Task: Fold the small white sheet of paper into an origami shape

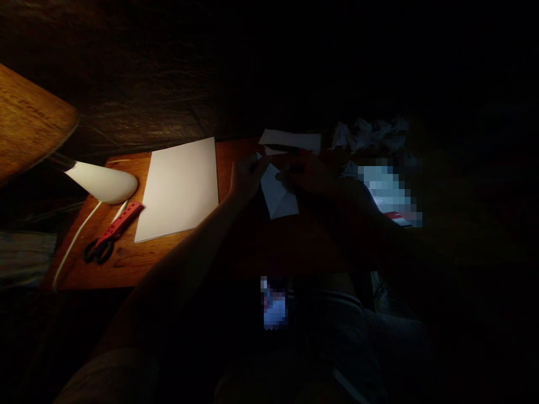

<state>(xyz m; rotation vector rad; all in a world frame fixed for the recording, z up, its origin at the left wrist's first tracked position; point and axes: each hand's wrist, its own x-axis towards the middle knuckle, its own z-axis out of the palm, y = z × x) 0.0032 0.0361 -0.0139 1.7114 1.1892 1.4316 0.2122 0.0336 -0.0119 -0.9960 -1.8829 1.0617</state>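
Note:
A small folded piece of white paper [279, 196] hangs between my two hands, low over the middle of the wooden table. My left hand [246, 175] pinches it at its upper left edge. From the other side my right hand [304, 175] grips its upper right edge, its fingers mostly lost in shadow. A crease runs through the paper's lower part. Just behind the hands lies a strip of white paper [295, 138] with a dark, slim object [286, 148] across it, too dim to name.
At left stand a lamp [103, 182] with a cord, scissors [113, 233] in a red cover, and a white paper stack [181, 191] on the wooden table [164, 255]. Crumpled or folded papers [366, 134] lie back right, near a blurred lit screen [389, 193]. Darkness hides much.

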